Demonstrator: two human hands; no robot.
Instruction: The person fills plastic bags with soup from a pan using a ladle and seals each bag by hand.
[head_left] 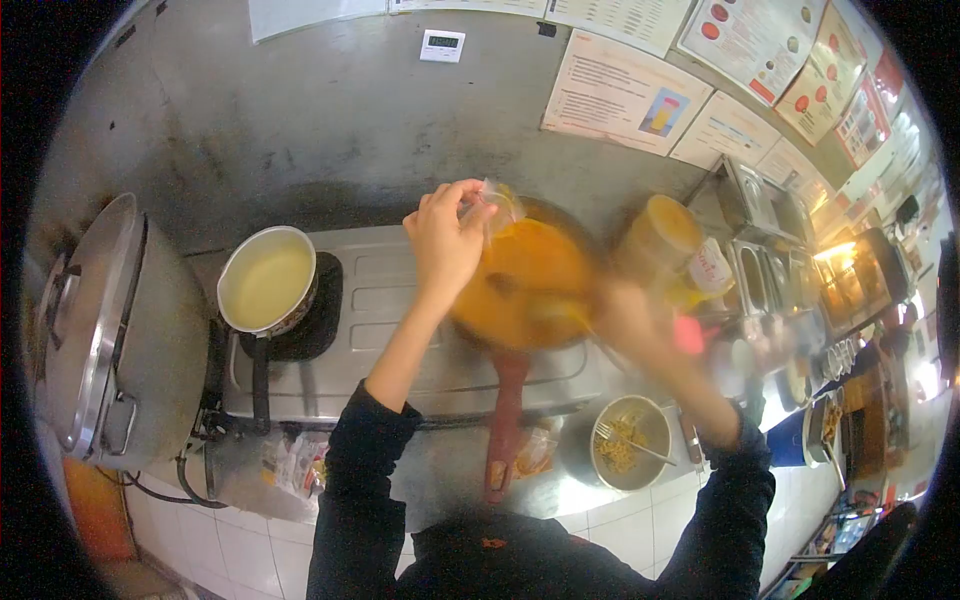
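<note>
Far left: big lidded pot [165,350], upright beside the stove [392,330]. Next, saucepan [258,331] on a burner, pale yellow liquid [265,280] inside, handle toward the wearer. Crumpled packet [296,463] below it, on the steel table [430,475].

Centre: left hand [448,235] raised at the pan's far-left edge, fingertips pinched on a small clear bag [503,200]. Bag over or just beside the far rim; height above it and contents, cannot tell. Red-handled pan [508,372] on the stove, directly right of and nearer the wearer than the left hand. Long axis fore-and-aft, red handle pointing back at the wearer, no hand on it. Wide pool of orange sauce [525,262] inside, dark utensil [500,284] in it.

Just right of the handle: second packet [538,450], on the table. Then bowl [630,485] with yellow strands and a fork [648,450], near side of the right hand [635,310].

Right hand beside the pan's right edge, badly blurred. Possibly on the utensil; grip, cannot tell. Left hand nearer the bag and far rim, right hand nearer the right rim. Beyond: blurred tub [672,225].
</note>
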